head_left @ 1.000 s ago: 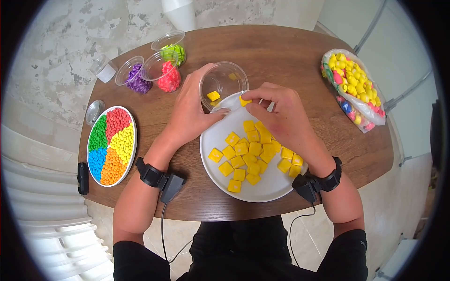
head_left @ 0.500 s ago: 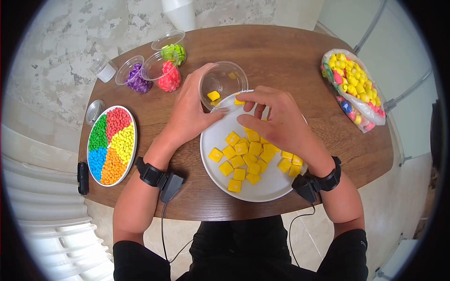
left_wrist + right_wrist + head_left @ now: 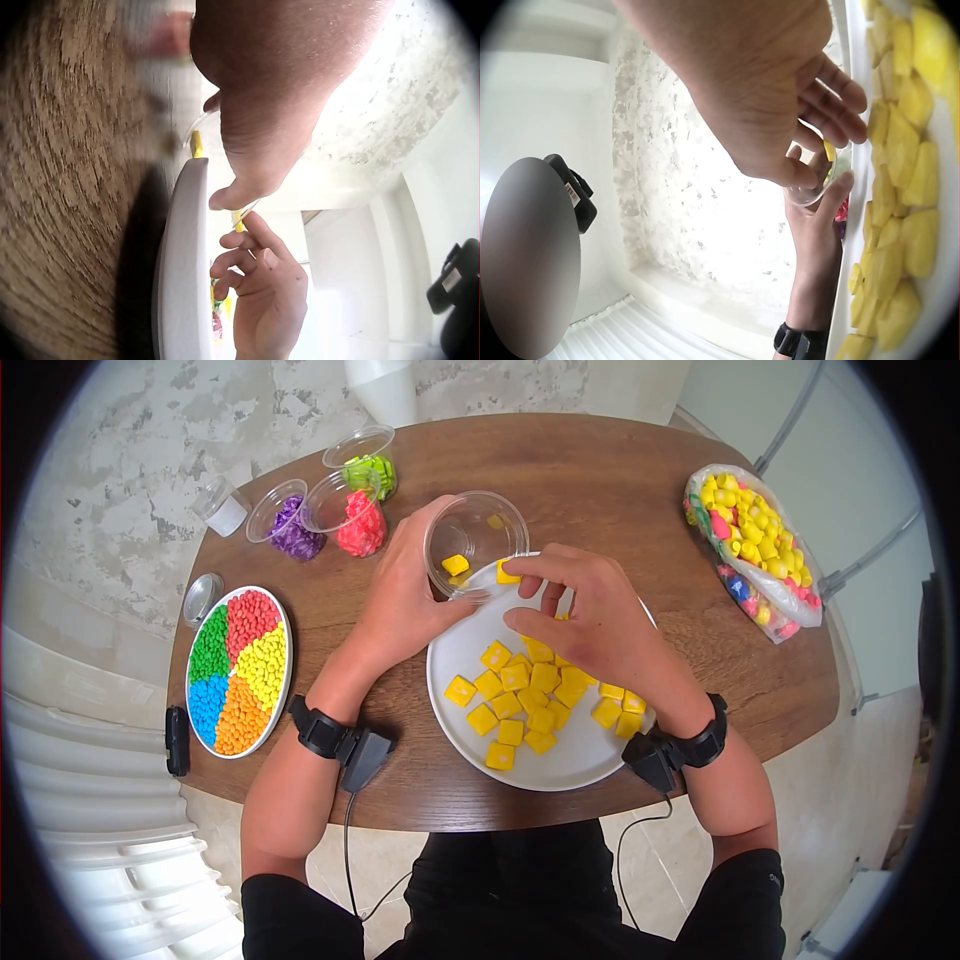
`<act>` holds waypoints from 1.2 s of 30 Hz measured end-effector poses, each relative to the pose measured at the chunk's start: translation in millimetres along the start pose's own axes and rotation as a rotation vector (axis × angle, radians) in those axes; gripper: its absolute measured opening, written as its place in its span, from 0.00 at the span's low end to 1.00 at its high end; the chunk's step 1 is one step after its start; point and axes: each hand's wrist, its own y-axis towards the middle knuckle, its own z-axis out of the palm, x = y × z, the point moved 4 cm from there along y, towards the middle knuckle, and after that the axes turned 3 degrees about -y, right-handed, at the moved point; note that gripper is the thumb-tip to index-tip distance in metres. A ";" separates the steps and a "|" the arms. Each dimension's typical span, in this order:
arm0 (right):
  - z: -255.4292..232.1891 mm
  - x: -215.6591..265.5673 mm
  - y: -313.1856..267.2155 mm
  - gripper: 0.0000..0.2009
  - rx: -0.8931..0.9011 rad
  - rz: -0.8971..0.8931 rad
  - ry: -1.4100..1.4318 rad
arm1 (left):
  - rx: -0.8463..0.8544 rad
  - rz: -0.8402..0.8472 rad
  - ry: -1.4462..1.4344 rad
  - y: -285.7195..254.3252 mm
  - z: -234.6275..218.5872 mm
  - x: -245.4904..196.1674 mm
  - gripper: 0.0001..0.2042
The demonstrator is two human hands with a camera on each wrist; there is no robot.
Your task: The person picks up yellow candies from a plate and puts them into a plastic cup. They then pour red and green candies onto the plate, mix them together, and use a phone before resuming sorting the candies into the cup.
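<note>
My left hand (image 3: 405, 590) grips a clear plastic cup (image 3: 478, 510), its fingers around the side, over the far edge of a white plate (image 3: 460, 745). Inside the cup sits a small yellow square piece (image 3: 455, 565). My right hand (image 3: 590, 600) is at the cup's near right side, with its index fingertip against another yellow piece (image 3: 239, 222) by the cup wall; the thumb stands apart from it. Many similar yellow squares (image 3: 515, 677) lie on the plate below the right hand. In the right wrist view, the right fingers (image 3: 832, 112) look loosely bent.
Cups with purple (image 3: 297, 540), pink (image 3: 362, 525) and green (image 3: 370, 475) pieces stand at the back left. An oval dish (image 3: 288, 690) of coloured pellets lies at left, a round lid (image 3: 203, 600) near it. A bag (image 3: 765, 550) of yellow and pink pieces lies at right.
My right thumb has come away from the yellow piece it pinched with the index finger. The piece has shifted slightly left against the cup's side. The left hand and cup hold still.
</note>
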 end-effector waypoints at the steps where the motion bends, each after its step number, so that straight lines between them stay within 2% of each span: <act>1: 0.2 0.1 0.1 0.21 -0.003 -0.002 0.016 | 0.011 -0.001 0.009 -0.1 0.3 0.4 0.47; 11: 0.6 -0.2 -1.0 0.18 -0.009 -0.034 0.011 | -0.006 -0.003 -0.008 0.9 0.0 -2.6 0.46; 32: 0.7 0.4 -0.8 0.22 0.013 -0.005 0.015 | -0.015 0.006 -0.022 0.9 0.2 -0.5 0.45; 36: 1.2 -0.1 -1.8 0.20 0.005 -0.027 -0.017 | 0.001 -0.001 -0.001 0.7 0.4 -0.4 0.45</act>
